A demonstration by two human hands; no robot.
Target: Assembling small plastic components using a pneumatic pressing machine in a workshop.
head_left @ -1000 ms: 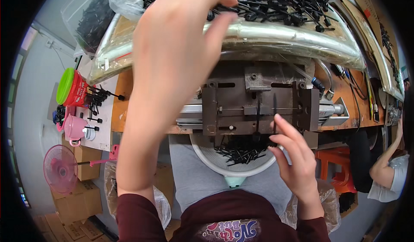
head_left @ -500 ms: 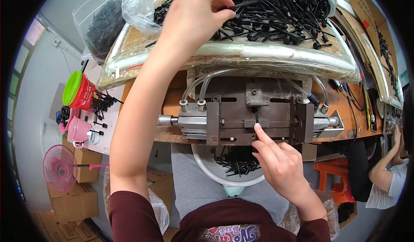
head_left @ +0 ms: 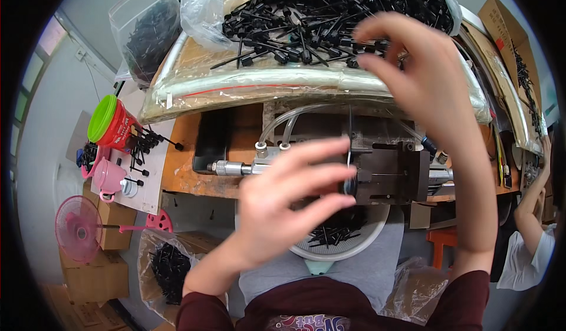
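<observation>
The wrapped tray (head_left: 354,81) spans the far side of the bench, bearing the broad heap of black rods (head_left: 330,15); parts are best lifted singly from its near edge, where they lie looser; nearer the person sits the dark metal fixture (head_left: 386,194), its left portion hidden behind a hand; wrists and fingers are best kept clear of its blocks, and the hoses (head_left: 283,115) unsnagged; below it the white basket (head_left: 348,254) rests over the lap, some black parts inside, well placed to catch a dropped piece; the right hand (head_left: 433,80) hangs over the heap's near right side, thumb and forefinger apart, though blur hides whether anything lies between them; a light tip pinch on one piece should serve better than a full grasp; the left hand (head_left: 277,195) covers the fixture's left part, its fingertips seemingly closed on a single black rod (head_left: 349,187), knob toward the person, shaft pointing away; I judge it steadiest gripped near that knob, shaft square to the fixture; whether the rod touches the metal, I cannot tell.
</observation>
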